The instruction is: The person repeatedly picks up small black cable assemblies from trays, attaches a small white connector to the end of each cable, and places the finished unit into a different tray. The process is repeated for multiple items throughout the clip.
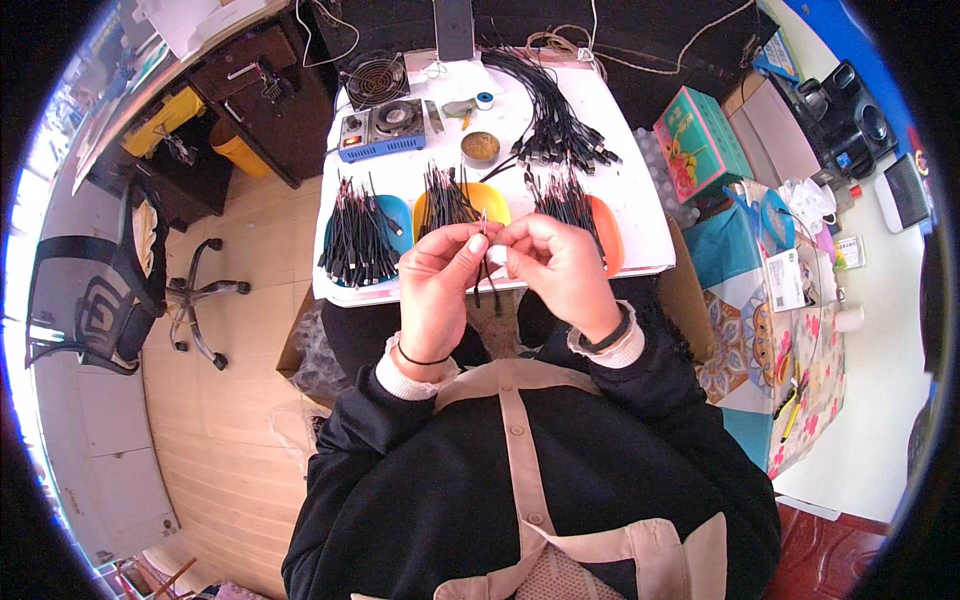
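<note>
My left hand and my right hand meet just over the table's front edge. Both pinch the thin wire end of a short black cable, whose dark lower part hangs beneath the fingers. The exact grip between the fingertips is too small to make out. Something white wraps my right thumb. Beyond the hands lie bundles of short black cables with stripped thin ends: one by a blue dish, one in a yellow dish, another by an orange dish.
Farther back on the white table stand a blue-sided box with a round heater-like top, a black fan, a small tin of amber material and a heap of black cables. A side table with pliers is at right, a swivel chair at left.
</note>
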Demonstrator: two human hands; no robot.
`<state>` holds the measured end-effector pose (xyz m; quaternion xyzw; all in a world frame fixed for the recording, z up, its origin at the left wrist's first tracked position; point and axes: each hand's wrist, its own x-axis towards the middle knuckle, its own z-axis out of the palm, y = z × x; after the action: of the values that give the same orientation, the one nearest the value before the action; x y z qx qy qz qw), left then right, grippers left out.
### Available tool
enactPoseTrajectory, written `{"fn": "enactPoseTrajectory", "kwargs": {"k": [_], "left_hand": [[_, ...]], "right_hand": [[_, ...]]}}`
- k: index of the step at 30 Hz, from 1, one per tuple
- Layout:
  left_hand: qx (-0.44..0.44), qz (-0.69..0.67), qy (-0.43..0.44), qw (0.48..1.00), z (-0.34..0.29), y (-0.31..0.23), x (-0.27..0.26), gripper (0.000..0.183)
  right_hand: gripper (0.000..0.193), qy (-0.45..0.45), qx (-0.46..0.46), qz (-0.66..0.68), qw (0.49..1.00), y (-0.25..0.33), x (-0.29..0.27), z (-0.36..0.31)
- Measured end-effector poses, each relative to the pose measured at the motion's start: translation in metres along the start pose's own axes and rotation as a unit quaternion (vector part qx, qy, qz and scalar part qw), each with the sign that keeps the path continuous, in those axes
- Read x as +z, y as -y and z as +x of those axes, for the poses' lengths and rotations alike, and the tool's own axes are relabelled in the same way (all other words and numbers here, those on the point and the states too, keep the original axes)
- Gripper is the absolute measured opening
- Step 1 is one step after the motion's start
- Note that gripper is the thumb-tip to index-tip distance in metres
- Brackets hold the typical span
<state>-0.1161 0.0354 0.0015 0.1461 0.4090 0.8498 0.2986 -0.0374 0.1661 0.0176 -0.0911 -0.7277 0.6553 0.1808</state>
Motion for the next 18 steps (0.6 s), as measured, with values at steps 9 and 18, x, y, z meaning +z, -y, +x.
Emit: {"fn": "enactPoseTrajectory", "kwargs": {"k": [9, 18], "left_hand": [[-0.043, 0.027, 0.036, 0.998, -0.005, 0.005, 0.002, 0.010], [-0.120, -0.093, 0.109, 0.982, -0.006, 0.006, -0.003, 0.015]], "right_hand": [[0.012, 0.059, -0.007, 0.144, 0.988, 0.002, -0.019, 0.006], [0.010, 0.069, 0.100, 0.281, 0.952, -0.008, -0.016, -0.001]]}}
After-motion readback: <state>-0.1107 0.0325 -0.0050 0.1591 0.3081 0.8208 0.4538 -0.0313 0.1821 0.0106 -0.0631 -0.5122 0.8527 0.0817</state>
